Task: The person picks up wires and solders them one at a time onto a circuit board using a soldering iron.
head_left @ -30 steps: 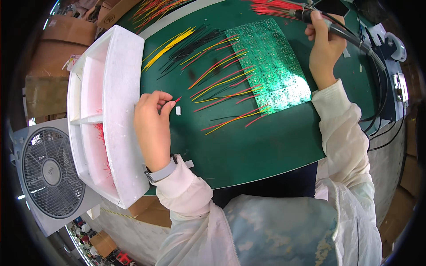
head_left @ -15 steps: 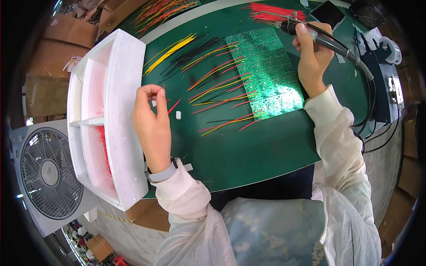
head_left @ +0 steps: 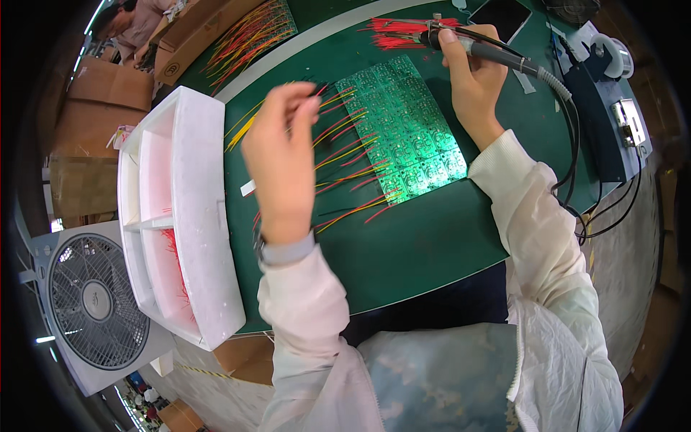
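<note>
My right hand [head_left: 475, 79] grips a soldering iron [head_left: 497, 54] by its grey handle, with a thin metal tube along its front, above a bundle of red wires [head_left: 396, 34]. The green circuit board panel [head_left: 407, 122] lies flat below and left of it. Red, yellow and black wires [head_left: 345, 155] stick out from the panel's left side. Over these wires' left ends hovers my left hand [head_left: 282, 155], smeared by motion, its fingers curled and pinched. A short red wire [head_left: 320, 91] seems to show at its fingertips. Loose yellow wires [head_left: 242, 133] lie partly behind this hand.
A white foam box [head_left: 201, 216] with compartments, red wires in one, stands at left beside a fan [head_left: 97, 299]. At right are a solder spool [head_left: 619, 57], a dark station box [head_left: 601, 122] and cables. A phone [head_left: 500, 20] lies far right. Another person [head_left: 133, 29] sits far left.
My left hand has moved right and away from me, toward the board's wires. My right hand still holds the soldering iron. The whole view has shifted slightly, and another person has come into it.
</note>
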Motion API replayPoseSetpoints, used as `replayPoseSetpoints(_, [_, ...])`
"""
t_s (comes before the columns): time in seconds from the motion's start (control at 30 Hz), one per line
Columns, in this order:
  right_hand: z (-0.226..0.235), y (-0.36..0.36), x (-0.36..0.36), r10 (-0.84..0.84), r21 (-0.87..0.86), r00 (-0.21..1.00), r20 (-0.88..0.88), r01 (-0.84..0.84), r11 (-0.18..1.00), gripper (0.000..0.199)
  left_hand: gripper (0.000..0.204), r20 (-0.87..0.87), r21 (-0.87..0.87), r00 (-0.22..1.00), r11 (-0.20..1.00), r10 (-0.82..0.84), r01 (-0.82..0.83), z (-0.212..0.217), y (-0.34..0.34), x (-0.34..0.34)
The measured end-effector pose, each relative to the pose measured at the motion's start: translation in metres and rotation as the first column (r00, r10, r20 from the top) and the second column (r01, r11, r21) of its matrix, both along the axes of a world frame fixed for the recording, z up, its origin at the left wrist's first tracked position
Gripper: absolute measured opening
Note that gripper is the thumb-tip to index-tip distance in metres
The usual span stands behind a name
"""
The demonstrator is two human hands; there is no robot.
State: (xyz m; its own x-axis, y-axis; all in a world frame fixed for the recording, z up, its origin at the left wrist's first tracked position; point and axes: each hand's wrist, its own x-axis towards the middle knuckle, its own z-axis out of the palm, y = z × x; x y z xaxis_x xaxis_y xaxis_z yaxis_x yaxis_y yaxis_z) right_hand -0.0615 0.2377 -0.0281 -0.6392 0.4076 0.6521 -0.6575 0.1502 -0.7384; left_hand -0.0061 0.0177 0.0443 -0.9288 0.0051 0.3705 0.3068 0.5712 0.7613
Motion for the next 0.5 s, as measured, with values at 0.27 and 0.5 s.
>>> replayPoseSetpoints(0.27, [0.006, -0.009, -0.001, -0.047, -0.005, 0.998, -0.040, 0.047, 0.999, 0.025, 0.012, -0.111, -0.298, 0.973, 0.941, -0.202, 0.162, -0.044, 0.030, -0.056])
replayPoseSetpoints(0.5, [0.001, 0.000, 0.002, 0.006, 0.038, 1.000, 0.012, -0.006, 0.999, 0.020, 0.006, -0.242, -0.242, 0.968, 0.970, -0.069, 0.009, -0.048, 0.031, -0.027])
